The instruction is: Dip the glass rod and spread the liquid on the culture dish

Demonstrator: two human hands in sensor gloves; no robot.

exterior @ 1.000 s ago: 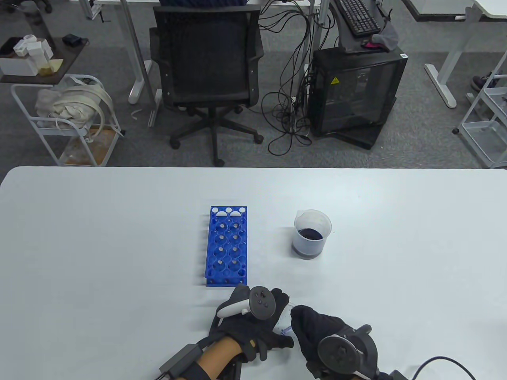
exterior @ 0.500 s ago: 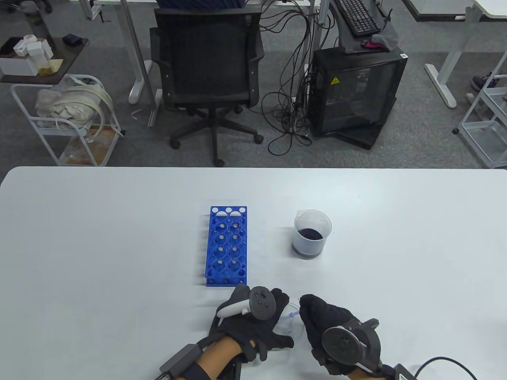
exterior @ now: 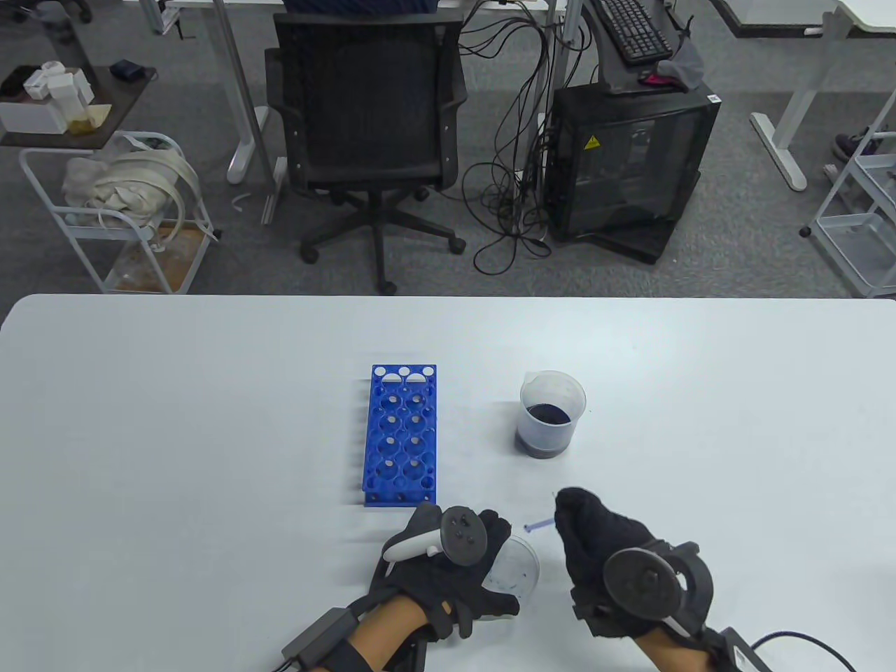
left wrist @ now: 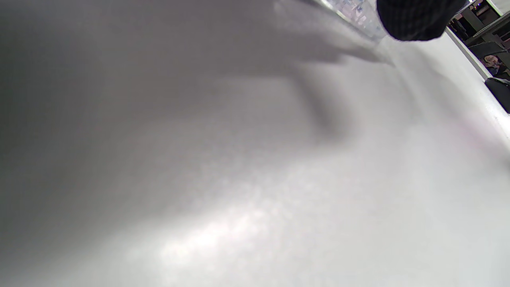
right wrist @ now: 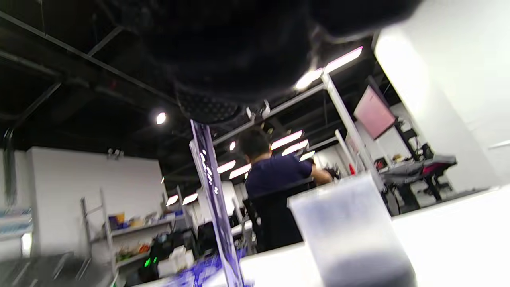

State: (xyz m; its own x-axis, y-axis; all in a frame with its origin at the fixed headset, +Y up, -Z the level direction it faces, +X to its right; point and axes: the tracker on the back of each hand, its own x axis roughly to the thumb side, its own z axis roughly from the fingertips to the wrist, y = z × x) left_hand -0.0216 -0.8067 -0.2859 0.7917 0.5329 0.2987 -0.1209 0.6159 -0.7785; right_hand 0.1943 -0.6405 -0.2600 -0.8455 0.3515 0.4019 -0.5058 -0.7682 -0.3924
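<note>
A clear culture dish (exterior: 516, 568) with faint blue smears lies on the white table near the front edge. My left hand (exterior: 448, 567) rests on its left side and holds it; its rim (left wrist: 350, 12) shows by a fingertip (left wrist: 414, 18) in the left wrist view. My right hand (exterior: 595, 539) grips a glass rod (exterior: 537, 524), whose blue-tinted tip sticks out to the left, above the table just beyond the dish. In the right wrist view the rod (right wrist: 213, 191) hangs from my fingers (right wrist: 207, 105). A plastic beaker (exterior: 551, 414) of dark liquid stands further back; it also shows in the right wrist view (right wrist: 350, 231).
A blue test-tube rack (exterior: 402, 434) stands left of the beaker, just behind my left hand. Beyond the table's far edge are an office chair (exterior: 367, 133) and a computer case (exterior: 626, 168).
My right hand has lifted the rod off the dish and moved it back and to the right, toward the beaker. The dish is now uncovered. My left hand has not moved.
</note>
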